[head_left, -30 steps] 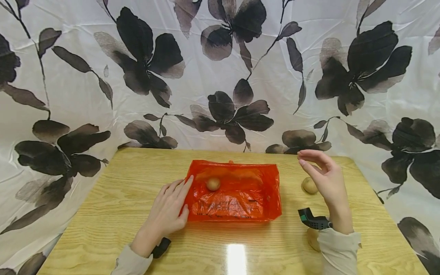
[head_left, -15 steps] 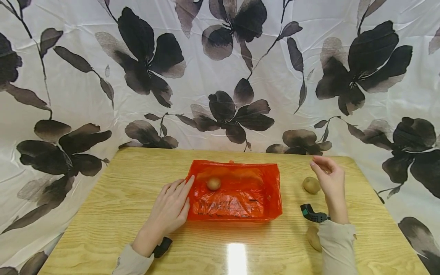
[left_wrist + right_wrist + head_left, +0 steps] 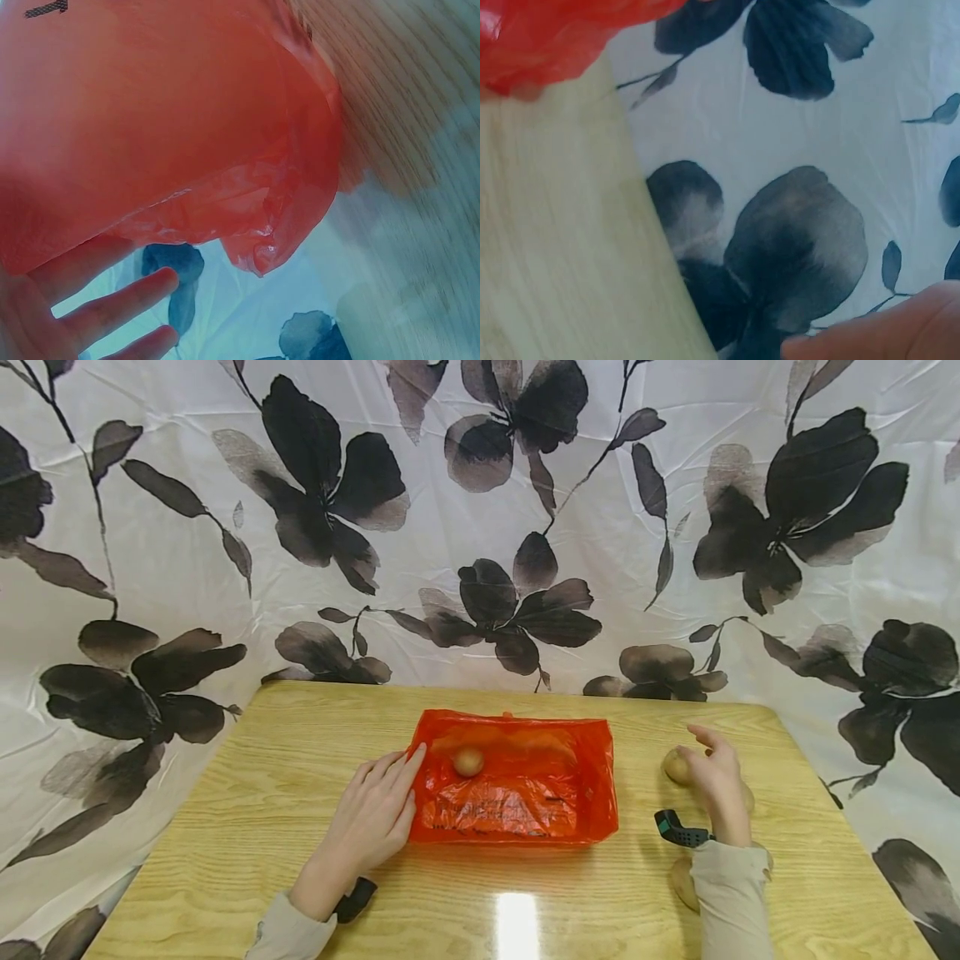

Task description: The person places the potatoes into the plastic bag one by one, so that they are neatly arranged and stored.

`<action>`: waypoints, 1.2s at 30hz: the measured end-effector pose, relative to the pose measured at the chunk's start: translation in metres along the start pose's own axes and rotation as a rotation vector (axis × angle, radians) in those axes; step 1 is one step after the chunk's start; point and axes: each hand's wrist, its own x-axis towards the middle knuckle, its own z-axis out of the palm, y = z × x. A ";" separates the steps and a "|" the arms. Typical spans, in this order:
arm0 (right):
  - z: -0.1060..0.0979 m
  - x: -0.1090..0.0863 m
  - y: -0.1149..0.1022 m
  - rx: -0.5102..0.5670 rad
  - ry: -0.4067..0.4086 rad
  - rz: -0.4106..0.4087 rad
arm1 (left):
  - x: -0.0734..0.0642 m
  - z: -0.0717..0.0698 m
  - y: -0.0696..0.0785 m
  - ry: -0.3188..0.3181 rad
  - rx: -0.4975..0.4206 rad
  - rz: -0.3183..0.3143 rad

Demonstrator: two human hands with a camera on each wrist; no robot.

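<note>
R grip point(image 3: 717, 779) lower vs prev, nr far potato point(image 3: 676, 767).

Red Blazes Amid Yellow, Black and White

A bright red bag point(image 3: 540, 764) bears dark print across its inner face, around a warm brown round item point(image 3: 468, 762). The yellowish-tan potatoes point(image 3: 677, 767) are close in tone to the yellow table point(image 3: 420, 902), streaked with darker wood grain and marked by a white glare patch point(image 3: 517, 927). Behind, a white cloth point(image 3: 420, 531) carries large black flowers point(image 3: 817, 485) fading to smoky brown-grey, with dark leaves point(image 3: 163, 487) in matching shades. Pale beige sleeves point(image 3: 731, 902) meet black wrist mounts point(image 3: 681, 829), the right one showing a green patch point(image 3: 663, 828). In the left wrist view, the cloth turns bluish.
</note>
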 end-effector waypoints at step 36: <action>-0.005 0.005 0.017 -0.312 -0.096 -0.043 | 0.000 0.001 -0.001 0.020 -0.017 0.015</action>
